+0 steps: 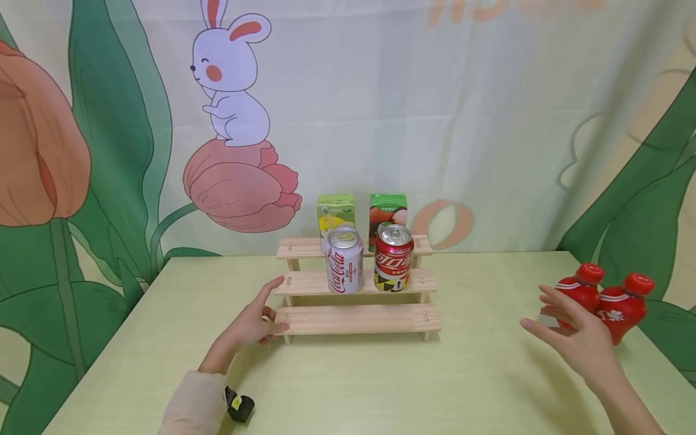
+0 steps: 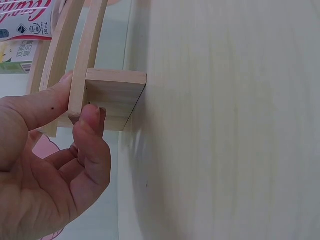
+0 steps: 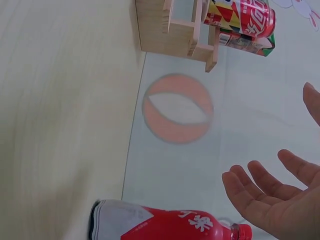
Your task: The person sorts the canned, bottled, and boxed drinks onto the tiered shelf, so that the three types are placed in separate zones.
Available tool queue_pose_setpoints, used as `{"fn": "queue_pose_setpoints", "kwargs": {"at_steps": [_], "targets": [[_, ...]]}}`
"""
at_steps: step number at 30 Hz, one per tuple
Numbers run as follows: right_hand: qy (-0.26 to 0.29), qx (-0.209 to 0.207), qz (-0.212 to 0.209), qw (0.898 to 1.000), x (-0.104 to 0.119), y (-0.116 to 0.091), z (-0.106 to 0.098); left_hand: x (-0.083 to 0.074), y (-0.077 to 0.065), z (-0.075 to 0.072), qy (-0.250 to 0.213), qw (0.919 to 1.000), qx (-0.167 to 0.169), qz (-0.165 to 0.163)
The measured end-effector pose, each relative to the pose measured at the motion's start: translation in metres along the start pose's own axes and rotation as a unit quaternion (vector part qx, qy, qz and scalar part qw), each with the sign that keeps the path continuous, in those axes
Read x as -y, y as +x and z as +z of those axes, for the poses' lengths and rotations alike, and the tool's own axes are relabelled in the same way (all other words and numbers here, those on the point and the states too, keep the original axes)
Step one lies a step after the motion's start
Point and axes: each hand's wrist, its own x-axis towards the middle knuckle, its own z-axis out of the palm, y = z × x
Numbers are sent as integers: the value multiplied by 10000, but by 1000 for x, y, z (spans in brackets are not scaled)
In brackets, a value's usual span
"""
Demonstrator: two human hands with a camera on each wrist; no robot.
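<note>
A three-step wooden display rack [image 1: 359, 320] stands on the table. My left hand [image 1: 252, 323] pinches the left end of its lowest step, the thumb on one face and curled fingers on the other, as the left wrist view shows. On the middle step are a white Coca-Cola can [image 1: 345, 266] and a red cola can [image 1: 394, 260]. Two juice cartons, one yellow-green [image 1: 335, 211] and one dark with a green top [image 1: 388, 208], stand on the top step, partly hidden by the cans. My right hand [image 1: 582, 338], fingers spread, is beside two red bottles [image 1: 625, 308], partly covering them in the head view.
A small black object [image 1: 239, 406] with a yellow mark is at my left wrist. Behind the table [image 1: 478, 374] hangs a printed curtain [image 1: 489, 151] with a rabbit and tulips.
</note>
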Motion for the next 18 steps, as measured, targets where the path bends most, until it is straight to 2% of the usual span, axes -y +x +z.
{"fn": "queue_pose_setpoints", "kwargs": {"at_steps": [8, 15, 18], "targets": [[187, -420, -67, 9989, -12, -3, -9, 2, 0, 1, -4, 10000, 16, 9], [91, -826, 679, 9942, -16, -3, -13, 3, 1, 0, 16, 10000, 19, 20], [91, -914, 876, 9919, -19, -4, -14, 2, 1, 0, 30, 10000, 30, 22]]}}
